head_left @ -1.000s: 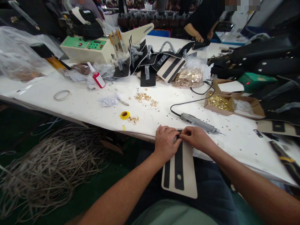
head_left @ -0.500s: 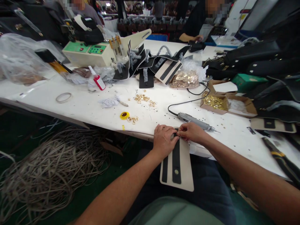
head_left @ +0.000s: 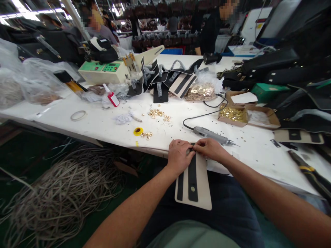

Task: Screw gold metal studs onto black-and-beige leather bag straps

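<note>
Right down in the lap, a flat beige panel [head_left: 204, 193] with rounded lower corners lies lengthwise on dark trousers, its matte face crossed by a narrow black strip at the left and a black centre strip [head_left: 192, 177] carrying one small round stud [head_left: 192, 188]. The panel's top end rests at the table edge, and that's where both hands meet: the left hand [head_left: 178, 156] lies curled over the top left corner, fingers closed down on the panel, while the right hand [head_left: 210, 150] comes in from the other side, fingertips pinched together on the top end of the centre strip. What sits between the fingertips is hidden. Off to the left on the floor sprawls a loose tangle of grey cords [head_left: 59, 186]. Just beyond the knuckles, on the white table [head_left: 103, 124], a slim grey electric screwdriver [head_left: 212, 135] lies on its side, black cable looping away. Further on, a yellow ring [head_left: 138, 131], a scatter of shiny gold fittings [head_left: 157, 113] and a cardboard box [head_left: 263, 119] of more. At the back stands a boxy cream machine [head_left: 103, 70] with a green top.
</note>
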The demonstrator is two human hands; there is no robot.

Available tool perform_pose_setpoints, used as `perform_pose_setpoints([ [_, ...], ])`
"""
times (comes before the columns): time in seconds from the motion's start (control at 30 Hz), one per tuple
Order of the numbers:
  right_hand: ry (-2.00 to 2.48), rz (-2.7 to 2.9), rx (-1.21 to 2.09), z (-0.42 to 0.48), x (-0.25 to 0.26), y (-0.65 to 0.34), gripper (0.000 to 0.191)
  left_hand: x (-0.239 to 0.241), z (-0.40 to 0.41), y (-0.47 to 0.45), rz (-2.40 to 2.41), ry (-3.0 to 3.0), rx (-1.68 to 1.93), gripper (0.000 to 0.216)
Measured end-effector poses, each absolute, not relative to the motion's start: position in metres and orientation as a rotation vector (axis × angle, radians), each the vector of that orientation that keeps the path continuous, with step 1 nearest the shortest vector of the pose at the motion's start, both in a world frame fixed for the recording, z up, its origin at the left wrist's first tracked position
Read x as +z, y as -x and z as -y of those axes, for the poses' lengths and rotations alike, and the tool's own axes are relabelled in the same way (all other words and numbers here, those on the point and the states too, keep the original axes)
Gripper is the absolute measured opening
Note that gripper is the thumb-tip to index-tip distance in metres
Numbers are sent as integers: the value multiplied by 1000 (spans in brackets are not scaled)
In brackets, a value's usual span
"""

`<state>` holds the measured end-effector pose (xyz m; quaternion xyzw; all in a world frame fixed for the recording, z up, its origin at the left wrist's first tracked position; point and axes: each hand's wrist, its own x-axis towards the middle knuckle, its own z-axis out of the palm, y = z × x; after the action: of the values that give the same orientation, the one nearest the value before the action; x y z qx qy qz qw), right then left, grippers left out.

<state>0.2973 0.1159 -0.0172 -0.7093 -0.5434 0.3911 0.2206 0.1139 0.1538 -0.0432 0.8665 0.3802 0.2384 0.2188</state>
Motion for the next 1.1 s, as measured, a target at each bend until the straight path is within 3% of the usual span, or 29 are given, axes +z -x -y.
perform_pose_setpoints([
  [0.1, 1949, 1433, 1027, -112, -11, -308, 30, -43, -154, -114, -1051, -2398, 662, 19],
  [0.27, 2170, 1611, 152, -108, -13, -344, 33, -43, -155, -116, -1058, -2397, 655, 17],
  [0.33, 2259, 1733, 37, -109, -21, -358, 41, -43, -155, -116, -1061, -2392, 650, 17],
  [0.57, 2147, 1609, 335, -108, -17, -371, 39, -44, -153, -115, -1068, -2362, 655, 17],
  [0.73, 1409, 967, 936, -106, 13, -327, 39, -44, -153, -115, -1067, -2350, 627, 19],
  [0.87, 1200, 725, 806, -115, 15, -278, 28, -43, -154, -115, -1063, -2347, 607, 20],
  [1.1, 1210, 774, 552, -130, 0, -251, 36, -42, -153, -115, -1066, -2336, 606, 20],
])
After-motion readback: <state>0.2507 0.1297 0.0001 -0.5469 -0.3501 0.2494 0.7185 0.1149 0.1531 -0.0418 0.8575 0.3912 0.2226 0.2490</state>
